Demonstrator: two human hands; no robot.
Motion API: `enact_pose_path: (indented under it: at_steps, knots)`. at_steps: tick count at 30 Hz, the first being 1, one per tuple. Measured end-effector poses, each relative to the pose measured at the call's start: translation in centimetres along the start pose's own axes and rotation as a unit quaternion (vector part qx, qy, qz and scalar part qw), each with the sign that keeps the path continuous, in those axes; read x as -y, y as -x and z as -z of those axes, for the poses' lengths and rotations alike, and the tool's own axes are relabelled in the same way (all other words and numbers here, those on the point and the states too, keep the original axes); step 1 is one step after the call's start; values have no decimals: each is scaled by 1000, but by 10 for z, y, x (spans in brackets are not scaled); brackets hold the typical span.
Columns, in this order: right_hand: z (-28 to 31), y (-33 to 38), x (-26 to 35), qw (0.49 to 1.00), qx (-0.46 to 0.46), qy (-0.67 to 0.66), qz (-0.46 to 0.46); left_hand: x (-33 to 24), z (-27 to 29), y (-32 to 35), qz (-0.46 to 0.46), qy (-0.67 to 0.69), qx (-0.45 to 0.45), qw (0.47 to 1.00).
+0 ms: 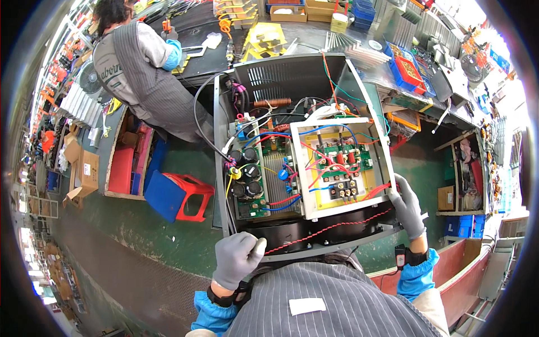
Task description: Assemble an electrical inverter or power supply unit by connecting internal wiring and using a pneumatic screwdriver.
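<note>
Red twisted wire (331, 229) is strung along the open cabinet's (224, 168) near edge, its end pinched in the closed left hand (237, 259); the right hand (406, 208), fingers curled, is pressed on the board (337, 168) corner. Routing seems underway; tucking probably comes next.

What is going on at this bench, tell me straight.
A person in grey gloves stands over an open metal chassis packed with circuit boards, black capacitors and coloured wiring. The left hand is closed on the near end of a twisted red-and-black wire that runs along the front edge. The right hand rests against the chassis's right corner, by the white-framed board. A co-worker stands at the far bench, beside a red and blue stool.
</note>
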State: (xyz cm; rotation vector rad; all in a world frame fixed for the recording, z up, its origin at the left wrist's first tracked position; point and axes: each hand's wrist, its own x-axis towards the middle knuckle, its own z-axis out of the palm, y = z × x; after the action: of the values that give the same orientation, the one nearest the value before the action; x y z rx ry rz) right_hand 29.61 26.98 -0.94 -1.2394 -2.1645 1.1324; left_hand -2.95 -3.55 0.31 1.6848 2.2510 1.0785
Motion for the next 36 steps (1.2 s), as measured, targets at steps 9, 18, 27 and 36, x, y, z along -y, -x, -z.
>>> enact_pose_path:
  at_steps: [9,18,27,36]
  knots:
    - [-1,-2,0,999,-20,-44,-13,1,1,1,-7,-11,0,1000]
    - [-1,-3,-3,1000,-4,-13,1,0,1,1,-6,-17,6,1000]
    - [-3,-3,-12,999,-6,-26,-30,1,0,1,-6,-11,5,1000]
    - [-1,-3,-8,1000,4,4,-20,6,5,8,-9,29,-8,1000]
